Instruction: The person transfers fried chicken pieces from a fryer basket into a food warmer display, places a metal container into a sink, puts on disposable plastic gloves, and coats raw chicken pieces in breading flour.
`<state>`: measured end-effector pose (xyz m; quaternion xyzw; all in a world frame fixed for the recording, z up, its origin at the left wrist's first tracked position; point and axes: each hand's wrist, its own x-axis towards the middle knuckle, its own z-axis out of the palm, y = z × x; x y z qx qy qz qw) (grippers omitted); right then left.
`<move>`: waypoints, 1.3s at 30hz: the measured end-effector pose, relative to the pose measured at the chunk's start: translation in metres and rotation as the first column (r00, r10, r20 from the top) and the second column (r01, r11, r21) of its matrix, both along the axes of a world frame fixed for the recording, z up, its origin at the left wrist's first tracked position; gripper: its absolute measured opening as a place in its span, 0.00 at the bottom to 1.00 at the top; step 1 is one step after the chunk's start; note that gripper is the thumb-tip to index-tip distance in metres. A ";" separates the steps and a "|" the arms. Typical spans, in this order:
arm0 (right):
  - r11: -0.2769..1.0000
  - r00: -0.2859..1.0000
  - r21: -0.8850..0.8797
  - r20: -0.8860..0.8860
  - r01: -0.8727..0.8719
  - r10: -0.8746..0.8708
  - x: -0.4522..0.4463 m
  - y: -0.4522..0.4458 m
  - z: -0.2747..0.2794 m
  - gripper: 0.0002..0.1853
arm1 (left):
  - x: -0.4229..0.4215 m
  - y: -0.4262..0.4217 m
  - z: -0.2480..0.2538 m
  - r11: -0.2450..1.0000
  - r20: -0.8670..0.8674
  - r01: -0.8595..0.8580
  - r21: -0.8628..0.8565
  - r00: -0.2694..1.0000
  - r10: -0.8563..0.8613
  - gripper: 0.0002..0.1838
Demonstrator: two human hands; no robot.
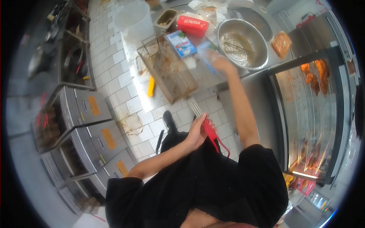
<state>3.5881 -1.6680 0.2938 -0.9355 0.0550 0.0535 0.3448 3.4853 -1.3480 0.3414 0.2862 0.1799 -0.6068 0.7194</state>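
My left hand [199,132] is closed around the red handle [210,131] of a wire fryer basket [192,81]. The basket has brown, greasy residue in it and rests over the metal counter. Smeared by motion, my right hand [220,64] is above the counter between the basket and a steel bowl [262,60]. Something clear or bluish shows at its fingers; I cannot make out whether it is a glove or a bag. A blue-and-white box [181,43] stands beside the basket's far side. The bowl contains a little liquid and what looks like tongs [237,48].
A red box [192,26], a small metal container [166,19] and a large translucent tub [134,21] are at the back. A bagged brown item [281,45] lies right of the bowl. A glass display cabinet [281,125] with cooked meat stands right; steel drawers [85,106] are left.
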 end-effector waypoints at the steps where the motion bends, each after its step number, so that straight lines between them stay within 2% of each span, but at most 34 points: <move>1: 1.000 1.000 -0.002 -0.003 -0.018 0.018 0.009 -0.003 0.005 0.23 | -0.001 -0.001 -0.003 1.000 -0.003 -0.018 -0.002 1.000 0.018 0.15; 3: 0.967 0.971 -0.080 -0.039 -0.240 0.238 0.008 0.005 0.022 0.23 | -0.014 0.003 -0.010 0.999 0.137 -0.027 0.034 0.990 0.022 0.17; 4: 0.968 0.972 -0.086 -0.043 -0.235 0.232 0.020 0.011 0.044 0.23 | -0.020 -0.002 -0.007 0.989 0.203 -0.092 0.117 0.977 0.067 0.20; 5: 0.989 0.962 -0.147 -0.271 -0.033 -0.008 0.039 0.021 0.069 0.21 | -0.025 -0.008 0.000 0.990 0.201 -0.090 0.107 0.977 0.067 0.20; 6: 0.958 0.854 -0.247 -0.456 0.148 -0.250 0.052 0.024 0.083 0.19 | -0.026 -0.013 0.009 0.973 0.287 -0.195 0.124 0.946 0.153 0.21; 7: 0.957 0.857 -0.244 -0.448 0.155 -0.253 0.052 0.017 0.083 0.19 | -0.028 -0.013 0.014 0.946 0.376 -0.293 0.140 0.899 0.223 0.22; 8: 0.993 0.910 -0.120 -0.411 0.007 -0.056 0.054 0.010 0.088 0.19 | -0.031 -0.015 0.017 0.947 0.390 -0.292 0.137 0.894 0.219 0.22; 10: 0.985 0.930 -0.015 -0.332 -0.173 0.158 0.057 0.001 0.095 0.20 | -0.038 -0.023 0.020 0.916 0.414 -0.340 0.212 0.880 0.231 0.23; 11: 0.938 0.960 -0.327 -0.278 -0.113 0.018 0.056 0.003 0.099 0.20 | -0.045 -0.028 0.021 0.911 0.426 -0.357 0.205 0.871 0.245 0.23; 12: 0.802 0.979 -0.597 -0.175 -0.022 -0.104 0.055 0.004 0.105 0.21 | -0.050 -0.030 0.021 0.900 0.450 -0.382 0.210 0.855 0.258 0.23; 13: 0.806 0.982 -0.592 -0.162 -0.018 -0.097 0.055 -0.001 0.114 0.21 | -0.054 -0.030 0.022 0.889 0.473 -0.403 0.218 0.840 0.265 0.24; 14: 0.855 0.973 -0.475 -0.185 -0.209 0.134 0.057 -0.012 0.125 0.19 | -0.060 -0.032 0.025 0.878 0.490 -0.421 0.228 0.829 0.270 0.24; 15: 0.840 0.913 -0.358 -0.182 -0.408 0.366 0.057 -0.021 0.135 0.18 | -0.065 -0.033 0.029 0.873 0.498 -0.436 0.219 0.819 0.284 0.24; 16: 0.830 0.907 -0.367 -0.166 -0.421 0.387 0.048 -0.025 0.139 0.18 | -0.071 -0.034 0.034 0.870 0.499 -0.440 0.221 0.818 0.287 0.24; 17: 0.945 0.909 -0.312 0.357 -0.099 0.214 0.029 -0.027 0.133 0.18 | -0.073 -0.032 0.037 0.875 0.492 -0.427 0.230 0.826 0.274 0.24; 18: 0.983 0.642 -0.088 0.766 0.164 -0.039 0.007 -0.026 0.129 0.17 | -0.074 -0.033 0.038 0.874 0.503 -0.427 0.231 0.822 0.269 0.24; 20: 0.963 0.594 0.150 0.763 0.223 -0.256 -0.055 -0.012 0.138 0.17 | -0.073 -0.033 0.037 0.873 0.522 -0.445 0.199 0.802 0.290 0.23; 21: 0.942 0.528 0.128 0.801 0.311 -0.283 -0.084 -0.015 0.128 0.18 | -0.072 -0.034 0.037 0.877 0.531 -0.451 0.167 0.790 0.306 0.23; 22: 0.908 0.458 0.111 0.835 0.404 -0.306 -0.115 -0.023 0.109 0.19 | -0.071 -0.037 0.040 0.880 0.534 -0.444 0.168 0.791 0.297 0.23; 23: 0.843 0.391 0.191 0.819 0.503 -0.419 -0.150 -0.032 0.085 0.21 | -0.068 -0.041 0.045 0.854 0.544 -0.488 0.178 0.773 0.328 0.22; 24: 0.664 0.274 0.146 0.830 0.733 -0.485 -0.188 -0.044 0.057 0.22 | -0.069 -0.045 0.049 0.836 0.550 -0.514 0.193 0.762 0.342 0.22; 25: 0.408 0.141 0.096 0.846 0.908 -0.514 -0.229 -0.059 0.032 0.24 | -0.072 -0.049 0.052 0.861 0.541 -0.465 0.206 0.787 0.296 0.22; 27: 0.050 -0.100 0.133 0.903 0.990 -0.419 -0.312 -0.092 0.006 0.30 | -0.075 -0.065 0.056 0.752 0.515 -0.643 0.144 0.698 0.498 0.21; 29: -0.116 -0.088 0.044 0.908 0.992 -0.409 -0.376 -0.110 0.002 0.34 | -0.075 -0.071 0.056 0.734 0.489 -0.678 0.049 0.657 0.574 0.20; 30: -0.210 -0.070 -0.021 0.905 0.977 -0.420 -0.394 -0.116 0.001 0.37 | -0.073 -0.077 0.064 0.721 0.511 -0.690 0.068 0.645 0.568 0.20; 31: -0.233 -0.076 -0.025 0.907 0.972 -0.415 -0.402 -0.121 -0.004 0.37 | -0.070 -0.082 0.064 0.737 0.507 -0.672 0.069 0.660 0.555 0.20; 33: -0.411 0.158 -0.440 0.812 0.798 -0.562 -0.392 -0.127 -0.011 0.42 | -0.061 -0.086 0.067 0.683 0.597 -0.726 0.081 0.585 0.550 0.20; 36: -0.435 0.088 -0.352 0.850 0.829 -0.519 -0.376 -0.144 -0.015 0.44 | -0.048 -0.081 0.069 0.647 0.635 -0.758 0.088 0.543 0.550 0.20; 38: -0.299 0.059 -0.221 0.882 0.928 -0.467 -0.370 -0.144 -0.013 0.41 | -0.043 -0.072 0.072 0.571 0.634 -0.818 0.067 0.477 0.609 0.20; 39: -0.239 0.084 -0.204 0.899 0.949 -0.430 -0.374 -0.140 -0.009 0.40 | -0.040 -0.068 0.078 0.577 0.648 -0.814 0.067 0.475 0.595 0.20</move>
